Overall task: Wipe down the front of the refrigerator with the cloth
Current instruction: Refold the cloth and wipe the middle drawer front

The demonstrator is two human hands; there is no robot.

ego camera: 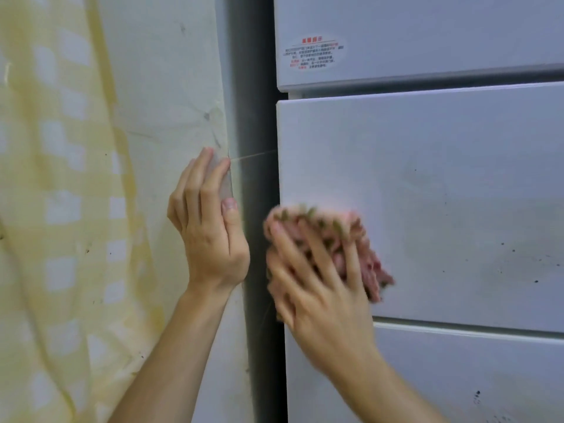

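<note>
A pink and green cloth [323, 227] is pressed flat on the front of the white fridge [473, 166]. It is found on the middle door [381, 141], low down and close to that door's edge at 9 o'clock. The cloth is held there by the right hand [320, 288], which is laid over it with the fingers spread wide and nearly straight. Part of the cloth is seen past the fingertips at 12 o'clock, and part hangs out at 3 o'clock of the hand. Hand and cloth are blurred

The left hand [210, 230] is seen at 9 o'clock of the cloth, apart from it. Its fingers are held straight and close together, pointed to 12 o'clock, and are laid on the edge of the pale wall [158, 87]. The thumb is pressed on that same edge. A dark gap [253, 87] is seen between the wall and the fridge

A sticker [314, 53] with red and black writing is stuck on the top door [427, 25], at 12 o'clock of the cloth. The writing is too blurred to be read. The bottom door [457, 377] is seen at 6 o'clock. Small dark specks [536, 281] are dotted on the middle door at 3 o'clock of the cloth. A yellow checked sheet [61, 209] is hung at 9 o'clock of the left hand
</note>
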